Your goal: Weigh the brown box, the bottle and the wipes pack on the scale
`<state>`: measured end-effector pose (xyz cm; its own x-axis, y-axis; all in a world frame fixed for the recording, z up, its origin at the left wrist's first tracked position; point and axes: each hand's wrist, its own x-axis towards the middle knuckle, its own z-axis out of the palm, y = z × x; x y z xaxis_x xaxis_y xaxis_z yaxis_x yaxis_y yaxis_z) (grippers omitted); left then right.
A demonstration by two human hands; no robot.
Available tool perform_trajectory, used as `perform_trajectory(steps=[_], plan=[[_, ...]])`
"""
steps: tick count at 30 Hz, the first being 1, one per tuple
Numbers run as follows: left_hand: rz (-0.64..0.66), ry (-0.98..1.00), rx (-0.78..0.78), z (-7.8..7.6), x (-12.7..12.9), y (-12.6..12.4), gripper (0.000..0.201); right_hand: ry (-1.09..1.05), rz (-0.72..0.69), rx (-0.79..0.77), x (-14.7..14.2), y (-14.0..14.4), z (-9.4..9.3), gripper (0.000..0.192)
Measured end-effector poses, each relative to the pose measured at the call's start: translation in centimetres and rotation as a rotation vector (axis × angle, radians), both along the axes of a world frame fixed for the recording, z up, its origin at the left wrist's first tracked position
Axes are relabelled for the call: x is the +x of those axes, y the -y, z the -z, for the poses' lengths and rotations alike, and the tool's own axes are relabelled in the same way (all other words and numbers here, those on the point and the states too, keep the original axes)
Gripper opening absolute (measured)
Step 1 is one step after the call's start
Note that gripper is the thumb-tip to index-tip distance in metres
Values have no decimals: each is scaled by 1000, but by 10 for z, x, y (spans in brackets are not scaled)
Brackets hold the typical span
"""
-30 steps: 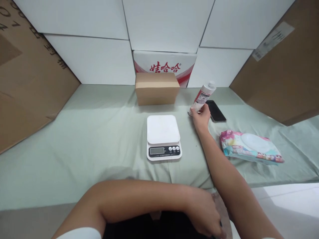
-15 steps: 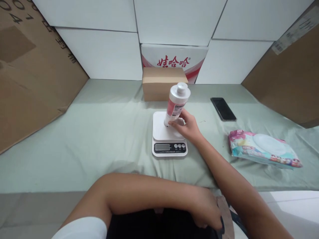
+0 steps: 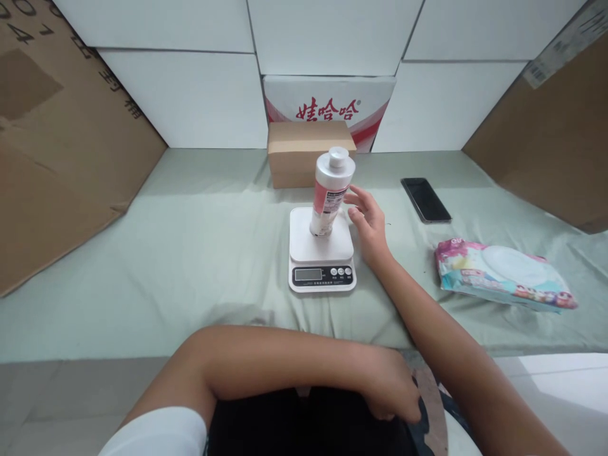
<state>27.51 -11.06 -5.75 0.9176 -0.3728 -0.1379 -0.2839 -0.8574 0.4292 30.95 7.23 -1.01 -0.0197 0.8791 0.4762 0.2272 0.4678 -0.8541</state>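
Observation:
A white bottle (image 3: pixel 332 193) with a pink label and a round cap stands upright on the platform of a white kitchen scale (image 3: pixel 302 244). The scale's small display (image 3: pixel 308 274) looks blank. Just right of the bottle is my right hand (image 3: pixel 371 221), its fingers apart and curved, holding nothing. Across my lap lies my left forearm, and my left hand (image 3: pixel 393 386) rests at the lower right with its fingers curled down. Whether anything is in those fingers is hidden.
Behind the scale sit a brown cardboard box (image 3: pixel 289 158) and a white printed carton (image 3: pixel 285 98). To the right lie a dark phone (image 3: pixel 426 200) and a pack of wet wipes (image 3: pixel 503 275). Large cardboard panels (image 3: pixel 71 171) flank the green cloth (image 3: pixel 213 253).
My right hand has let go of the bottle and drawn back to the right. The bottle now stands straighter on the scale. My left hand stays in place.

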Motion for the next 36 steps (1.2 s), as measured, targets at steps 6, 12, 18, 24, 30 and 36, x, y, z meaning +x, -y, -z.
perform_trajectory(steps=[6, 12, 18, 24, 30, 36], plan=[[-60, 26, -72, 3, 0, 0, 26, 11, -55, 41, -1, -1, 1, 57], [-19, 45, -28, 5, 0, 1, 21, 171, -127, 29, -10, 8, -2, 59], [-17, 35, 26, 1, 0, 1, 15, 149, -95, 62, -8, 5, -4, 52], [-41, 83, 14, 10, 1, 3, 19, -5, 104, 50, 13, -18, 1, 59], [-43, 81, 7, 11, 1, 3, 19, 47, 419, 0, 53, -41, 12, 59], [-58, 149, -7, 16, 2, 4, 23, 60, 573, -55, 78, -52, 30, 55]])
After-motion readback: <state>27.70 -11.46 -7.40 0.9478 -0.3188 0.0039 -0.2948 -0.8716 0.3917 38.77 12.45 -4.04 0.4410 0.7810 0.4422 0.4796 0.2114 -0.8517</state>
